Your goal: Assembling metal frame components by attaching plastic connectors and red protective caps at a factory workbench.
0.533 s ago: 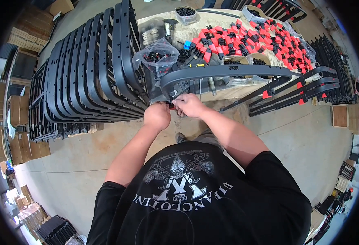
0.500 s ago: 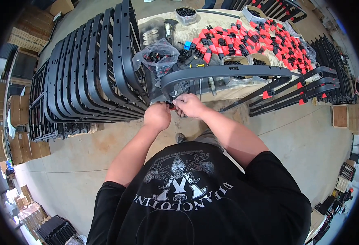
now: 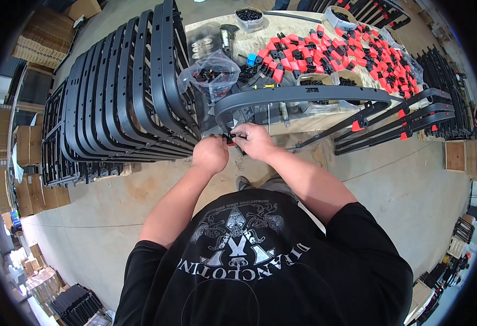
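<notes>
A dark grey curved metal frame (image 3: pixel 303 94) stands in front of me against the table's near edge. At its left leg my two hands meet. My left hand (image 3: pixel 211 153) is closed round a small red-and-black plastic part (image 3: pixel 231 143) at the leg; most of this part is hidden by the fingers. From the right side my right hand (image 3: pixel 256 142) reaches the same spot, thumb and fingers bent in a pinch over the part. Whatever lies between those fingertips is too small to name.
Many similar frames (image 3: pixel 124 92) stand in a row at left, and others (image 3: pixel 396 122) lean at right. Red-and-black plastic parts (image 3: pixel 325 51) cover the table, with a bag (image 3: pixel 211 76) and tubs of small black pieces (image 3: pixel 249 19). A cardboard box (image 3: pixel 455 156) stands farther right.
My right hand's fingers have shifted slightly upward and curl differently over the part. My left hand keeps its place. The whole view has moved a little.
</notes>
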